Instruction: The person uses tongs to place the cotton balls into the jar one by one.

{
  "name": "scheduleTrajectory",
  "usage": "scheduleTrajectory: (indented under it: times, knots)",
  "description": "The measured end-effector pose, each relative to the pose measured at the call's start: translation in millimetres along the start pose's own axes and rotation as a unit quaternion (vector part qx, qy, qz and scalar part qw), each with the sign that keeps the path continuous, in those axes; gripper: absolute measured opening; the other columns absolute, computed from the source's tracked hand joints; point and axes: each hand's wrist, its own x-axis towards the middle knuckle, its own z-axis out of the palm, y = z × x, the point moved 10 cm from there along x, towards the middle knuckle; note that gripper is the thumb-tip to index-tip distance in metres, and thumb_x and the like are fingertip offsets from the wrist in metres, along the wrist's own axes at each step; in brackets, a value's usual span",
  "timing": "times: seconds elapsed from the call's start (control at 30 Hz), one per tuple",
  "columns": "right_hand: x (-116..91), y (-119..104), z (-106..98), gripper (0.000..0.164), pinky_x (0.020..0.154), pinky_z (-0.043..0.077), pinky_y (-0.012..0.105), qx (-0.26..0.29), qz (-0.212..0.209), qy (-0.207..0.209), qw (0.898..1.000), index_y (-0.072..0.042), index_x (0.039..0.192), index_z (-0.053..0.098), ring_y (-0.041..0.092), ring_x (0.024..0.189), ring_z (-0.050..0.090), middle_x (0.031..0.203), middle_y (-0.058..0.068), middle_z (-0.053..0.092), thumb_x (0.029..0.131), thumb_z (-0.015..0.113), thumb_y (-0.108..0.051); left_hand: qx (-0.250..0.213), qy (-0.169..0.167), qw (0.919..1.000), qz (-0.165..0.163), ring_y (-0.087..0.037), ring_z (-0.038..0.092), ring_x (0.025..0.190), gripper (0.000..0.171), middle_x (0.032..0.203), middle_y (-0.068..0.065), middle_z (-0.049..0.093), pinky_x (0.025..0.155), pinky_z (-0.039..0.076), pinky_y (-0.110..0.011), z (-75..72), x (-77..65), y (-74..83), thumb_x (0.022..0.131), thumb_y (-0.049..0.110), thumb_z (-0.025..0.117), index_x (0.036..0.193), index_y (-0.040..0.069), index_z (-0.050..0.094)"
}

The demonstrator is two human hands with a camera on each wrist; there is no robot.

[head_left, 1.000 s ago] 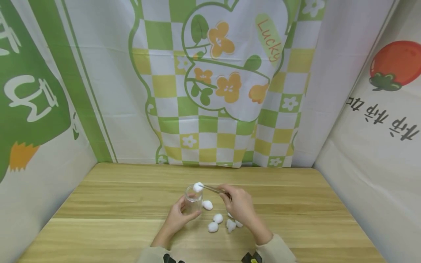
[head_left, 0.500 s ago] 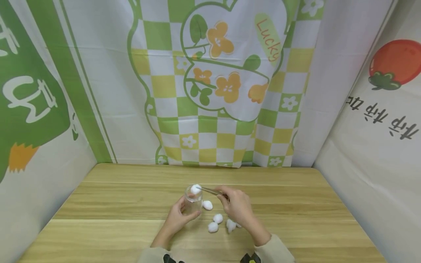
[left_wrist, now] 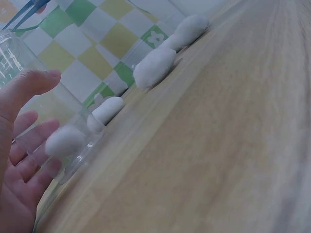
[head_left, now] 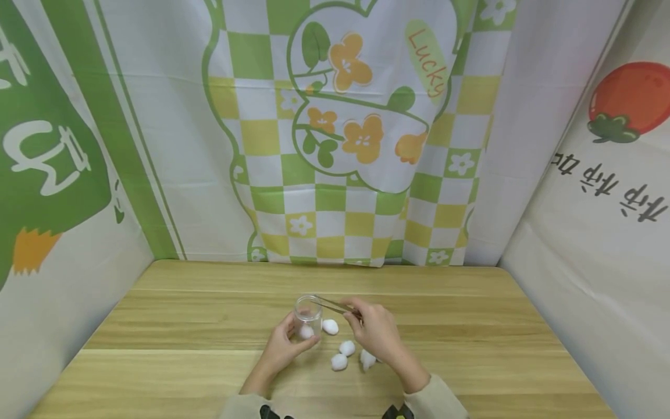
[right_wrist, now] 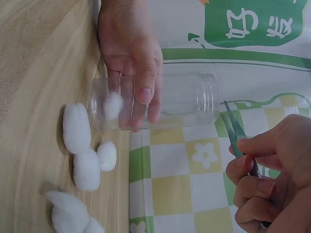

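My left hand (head_left: 280,348) holds a clear, lidless jar (head_left: 313,321) upright on the table, thumb and fingers around its side. Low inside the jar is one white cotton ball (right_wrist: 113,106), also visible through the wall in the left wrist view (left_wrist: 65,141). With my right hand (head_left: 378,333) I pinch metal tweezers (right_wrist: 235,128). Their tips are spread, with nothing between them, at the jar's mouth. One cotton ball (head_left: 330,327) lies just right of the jar. Two more, a nearer cotton ball (head_left: 339,362) and its neighbour (head_left: 347,348), touch each other.
Beneath my right forearm lies more cotton (head_left: 367,359), partly hidden by it. The wooden table (head_left: 173,326) reaches a patterned curtain (head_left: 335,221) at the back. Printed cloth walls (head_left: 586,279) stand at both sides.
The cotton ball has gone from the tweezers at the jar's rim down into the jar. The tweezers' tips have spread apart. My left hand and the jar have stayed in place.
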Motion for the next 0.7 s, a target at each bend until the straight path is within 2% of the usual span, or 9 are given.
scheduleTrajectory:
  times: [0.13,0.4,0.7]
  knots:
    - [0,2,1,0.02,0.043,0.028,0.012,0.008,0.004,-0.006,1.0,-0.01,0.108,0.068,-0.001,0.052,0.037,0.07,0.001,0.068,0.088,0.066,-0.008,-0.002,0.001,1.0,0.0,-0.039,0.056,0.126,0.062,0.131,-0.021,0.061,0.111,0.041,-0.056,-0.3,-0.2,-0.1,0.077,0.012,0.079,0.132,0.007,0.052]
    - [-2,9,2,0.02,0.046,0.034,0.012,0.025,0.017,0.0,1.0,-0.009,0.108,0.068,-0.001,0.055,0.044,0.074,0.003,0.071,0.088,0.066,-0.007,0.004,0.002,1.0,0.003,-0.039,0.055,0.126,0.064,0.133,-0.021,0.06,0.112,0.04,-0.055,-0.7,0.2,0.5,0.077,0.013,0.08,0.134,0.006,0.051]
    - [-4,17,4,0.021,0.047,0.035,0.014,0.039,0.027,-0.001,0.999,-0.008,0.109,0.068,-0.001,0.055,0.043,0.072,0.006,0.07,0.088,0.065,-0.005,0.016,0.004,0.9998,0.006,-0.04,0.056,0.125,0.065,0.131,-0.022,0.061,0.111,0.041,-0.056,-0.9,-0.3,2.3,0.077,0.015,0.08,0.133,0.003,0.051]
